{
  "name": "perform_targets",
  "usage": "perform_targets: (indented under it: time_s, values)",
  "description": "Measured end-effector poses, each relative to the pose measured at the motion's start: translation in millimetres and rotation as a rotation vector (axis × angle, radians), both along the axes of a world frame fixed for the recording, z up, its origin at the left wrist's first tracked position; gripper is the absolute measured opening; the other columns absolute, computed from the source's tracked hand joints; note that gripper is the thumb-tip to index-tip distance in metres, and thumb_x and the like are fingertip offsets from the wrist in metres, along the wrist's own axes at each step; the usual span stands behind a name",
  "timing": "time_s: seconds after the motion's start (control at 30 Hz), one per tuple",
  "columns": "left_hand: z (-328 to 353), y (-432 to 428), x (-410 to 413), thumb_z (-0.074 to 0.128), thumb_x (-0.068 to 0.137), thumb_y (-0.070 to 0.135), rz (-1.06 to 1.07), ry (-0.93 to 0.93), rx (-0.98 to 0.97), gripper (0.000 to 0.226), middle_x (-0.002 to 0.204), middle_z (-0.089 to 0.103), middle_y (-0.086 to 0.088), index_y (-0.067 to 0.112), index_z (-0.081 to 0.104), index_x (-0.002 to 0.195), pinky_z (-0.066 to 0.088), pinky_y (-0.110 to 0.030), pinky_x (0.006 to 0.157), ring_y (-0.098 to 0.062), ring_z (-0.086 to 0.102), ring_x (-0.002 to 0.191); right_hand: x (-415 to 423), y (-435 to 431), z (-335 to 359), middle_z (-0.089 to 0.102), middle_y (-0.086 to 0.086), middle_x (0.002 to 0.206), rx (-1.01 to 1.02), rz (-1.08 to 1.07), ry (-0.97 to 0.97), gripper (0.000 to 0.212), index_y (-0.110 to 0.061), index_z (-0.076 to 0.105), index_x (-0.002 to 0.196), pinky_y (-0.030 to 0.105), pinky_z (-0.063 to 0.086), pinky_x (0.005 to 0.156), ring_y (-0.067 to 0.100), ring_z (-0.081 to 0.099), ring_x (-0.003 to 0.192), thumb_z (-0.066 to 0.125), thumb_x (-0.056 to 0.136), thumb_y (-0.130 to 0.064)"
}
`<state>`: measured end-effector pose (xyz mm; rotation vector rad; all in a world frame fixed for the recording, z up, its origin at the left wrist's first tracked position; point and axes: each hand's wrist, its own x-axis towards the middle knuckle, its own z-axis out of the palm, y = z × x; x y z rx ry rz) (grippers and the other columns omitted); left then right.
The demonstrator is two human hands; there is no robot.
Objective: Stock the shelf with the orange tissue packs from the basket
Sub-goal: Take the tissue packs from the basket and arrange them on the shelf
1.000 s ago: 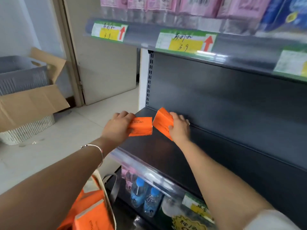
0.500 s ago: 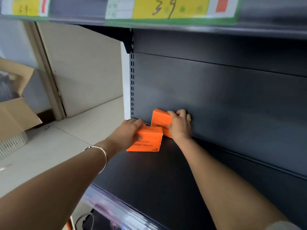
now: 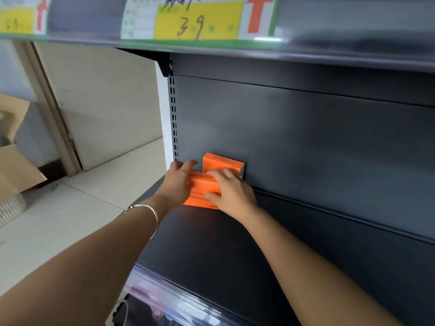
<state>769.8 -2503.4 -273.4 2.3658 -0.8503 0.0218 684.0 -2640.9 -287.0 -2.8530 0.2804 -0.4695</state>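
Note:
Two orange tissue packs sit at the far left back corner of the dark shelf point(image 3: 211, 250). The rear pack point(image 3: 222, 163) stands against the back panel with no hand on it. The front pack point(image 3: 202, 191) lies just before it. My left hand point(image 3: 177, 182) grips the front pack's left end. My right hand point(image 3: 231, 191) lies over its right end, fingers curled on its top. The basket is out of view.
The upper shelf's edge with a yellow price label point(image 3: 200, 20) hangs close overhead. A slotted upright point(image 3: 173, 118) marks the shelf's left end. A cardboard box point(image 3: 14, 165) sits on the tiled floor at left. A clear price rail point(image 3: 169, 295) runs along the shelf's front.
The rear pack went from tilted in my right hand to standing against the back panel. My right hand let it go and moved onto the front pack, which my left hand slid further in.

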Motion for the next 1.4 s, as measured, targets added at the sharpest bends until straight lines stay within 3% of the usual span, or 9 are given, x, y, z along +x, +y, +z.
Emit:
perform_targets:
  time_s: [0.17, 0.33, 0.63, 0.87, 1.1, 1.4]
  values:
    - [2.1, 19.9, -12.6, 0.052, 0.083, -0.002, 0.058, -0.069, -0.041, 0.069, 0.140, 0.029, -0.015, 0.020, 0.031, 0.145, 0.026, -0.037, 0.108, -0.036, 0.031, 0.127, -0.3, -8.5, 5.6, 0.045, 0.002, 0.131, 0.055, -0.170, -0.082, 0.042, -0.025, 0.046, 0.130, 0.041, 0.049, 0.086, 0.030, 0.049, 0.117, 0.060, 0.090, -0.027]
    - [-10.2, 42.9, -16.0, 0.056, 0.089, 0.012, 0.021, -0.084, 0.149, 0.053, 0.141, 0.031, -0.009, 0.024, 0.042, 0.138, 0.027, -0.037, 0.109, -0.031, 0.028, 0.129, 5.1, -18.1, 4.2, 0.037, 0.009, 0.133, 0.123, -0.349, -0.024, 0.042, -0.023, 0.044, 0.132, 0.039, 0.050, 0.080, 0.035, 0.055, 0.108, 0.058, 0.093, -0.022]
    - [-22.5, 50.5, -22.8, 0.056, 0.089, 0.018, -0.142, -0.086, 0.259, 0.033, 0.135, 0.041, 0.001, 0.029, 0.057, 0.121, 0.030, -0.037, 0.109, -0.020, 0.029, 0.134, 9.7, -14.3, 0.0, 0.034, 0.008, 0.130, 0.073, -0.344, -0.045, 0.048, -0.021, 0.045, 0.130, 0.039, 0.049, 0.082, 0.033, 0.050, 0.110, 0.051, 0.087, 0.002]
    - [-1.5, 56.3, -44.5, 0.057, 0.090, 0.021, -0.136, -0.084, 0.271, 0.033, 0.135, 0.043, 0.000, 0.026, 0.056, 0.123, 0.032, -0.040, 0.109, -0.022, 0.034, 0.131, -20.7, -0.6, 16.9, 0.026, 0.006, 0.142, 0.043, -0.300, 0.029, 0.054, -0.024, 0.036, 0.139, 0.041, 0.049, 0.085, 0.034, 0.047, 0.119, 0.057, 0.091, -0.013]
    - [44.4, 84.7, -88.2, 0.051, 0.093, 0.022, -0.094, -0.174, 0.293, 0.036, 0.136, 0.043, 0.000, 0.025, 0.052, 0.128, 0.037, -0.036, 0.103, -0.024, 0.036, 0.128, -61.6, 39.9, 49.9, 0.032, 0.009, 0.140, -0.013, -0.186, 0.063, 0.046, -0.020, 0.040, 0.138, 0.043, 0.047, 0.087, 0.036, 0.046, 0.120, 0.054, 0.094, -0.024]
    - [68.5, 206.3, -138.4, 0.049, 0.090, 0.018, 0.039, -0.153, 0.358, 0.036, 0.121, 0.057, -0.001, 0.024, 0.051, 0.126, 0.042, -0.036, 0.095, -0.024, 0.051, 0.115, -112.6, 128.2, 68.9, 0.047, 0.006, 0.135, -0.069, 0.047, 0.111, 0.042, -0.023, 0.042, 0.138, 0.039, 0.043, 0.094, 0.031, 0.042, 0.123, 0.047, 0.097, -0.029]
